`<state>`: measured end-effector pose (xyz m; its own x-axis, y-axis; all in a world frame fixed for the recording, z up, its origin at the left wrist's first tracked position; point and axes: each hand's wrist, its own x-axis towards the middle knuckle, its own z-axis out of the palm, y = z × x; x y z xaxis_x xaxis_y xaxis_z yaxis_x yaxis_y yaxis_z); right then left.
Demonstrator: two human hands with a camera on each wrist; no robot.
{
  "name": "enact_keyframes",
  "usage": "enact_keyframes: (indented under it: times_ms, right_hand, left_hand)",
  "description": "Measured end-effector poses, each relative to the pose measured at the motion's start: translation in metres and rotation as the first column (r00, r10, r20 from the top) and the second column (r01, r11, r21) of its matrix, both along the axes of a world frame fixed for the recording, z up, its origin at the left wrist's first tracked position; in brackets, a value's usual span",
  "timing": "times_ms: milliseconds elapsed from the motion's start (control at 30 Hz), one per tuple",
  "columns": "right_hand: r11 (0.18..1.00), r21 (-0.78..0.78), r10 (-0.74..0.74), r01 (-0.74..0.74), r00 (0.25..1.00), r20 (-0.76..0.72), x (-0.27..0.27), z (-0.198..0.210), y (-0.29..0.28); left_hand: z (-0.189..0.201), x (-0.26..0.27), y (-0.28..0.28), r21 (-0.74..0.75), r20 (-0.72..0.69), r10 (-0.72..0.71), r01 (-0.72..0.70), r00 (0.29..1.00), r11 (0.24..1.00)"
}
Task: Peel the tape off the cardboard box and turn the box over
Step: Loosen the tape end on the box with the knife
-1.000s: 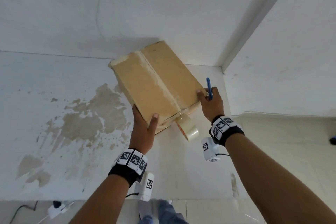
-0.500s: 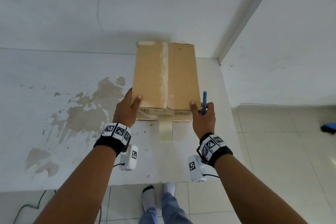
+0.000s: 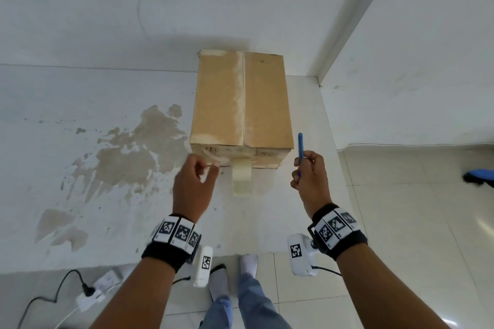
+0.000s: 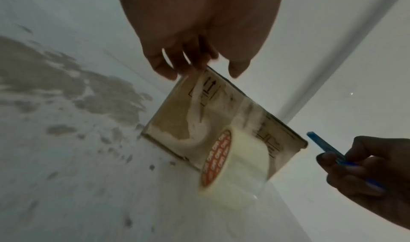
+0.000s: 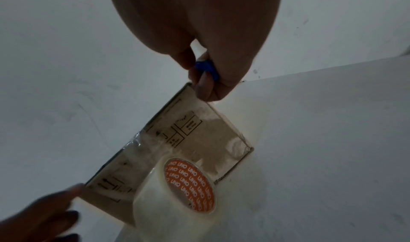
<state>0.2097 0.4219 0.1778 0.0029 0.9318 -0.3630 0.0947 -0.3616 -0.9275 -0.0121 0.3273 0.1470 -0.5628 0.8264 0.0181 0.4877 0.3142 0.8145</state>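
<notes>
The brown cardboard box [image 3: 264,101] lies flat on the white table [image 3: 80,222], its top seam running away from me and whitish torn tape residue along it. Its near end face [image 4: 173,123] carries a loose pale tape strip [image 4: 196,91]. A roll of clear tape [image 3: 242,179] stands on edge against that face. My left hand [image 3: 205,168] hovers at the near left corner with its fingers loosely curled, thumb apart, fingertips [image 4: 164,73] close to the strip's upper end. My right hand [image 3: 304,165] is off the box's near right corner and grips a blue pen-like tool [image 3: 300,145].
A brown stain [image 3: 128,155] spreads over the table left of the box. The wall stands right behind the box and a white pillar [image 3: 347,35] rises at the back right. Tiled floor, a power strip [image 3: 88,294] and a blue object [image 3: 478,176] lie beyond the table's edges.
The box swung from a diagonal to square with me and now lies still. Both hands have come off its near corners and pulled back a little.
</notes>
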Motion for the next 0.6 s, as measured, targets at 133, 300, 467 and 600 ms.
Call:
enact_keyframes:
  times_ms: [133,300,467,600]
  right_hand:
    - [0.991,-0.017,0.132,-0.135,0.986,-0.103,0.009,0.0,-0.023]
    - [0.954,0.053,0.301,-0.296,0.941,-0.155,0.011,0.0,-0.052]
    - [0.983,0.092,0.175,-0.161,0.97,-0.169,0.008,-0.001,-0.068]
    - [0.992,0.075,0.115,-0.105,0.982,-0.148,0.008,0.0,-0.075]
  left_hand:
    - [-0.026,0.021,-0.014,-0.186,0.233,-0.15,0.196,0.961,0.963]
    - [-0.027,0.04,-0.004,-0.15,0.314,-0.164,0.219,0.935,0.964]
    - [-0.034,0.045,0.007,-0.162,0.333,-0.116,0.179,0.936,0.97]
    - [-0.039,0.043,0.007,-0.171,0.366,-0.102,0.175,0.925,0.97]
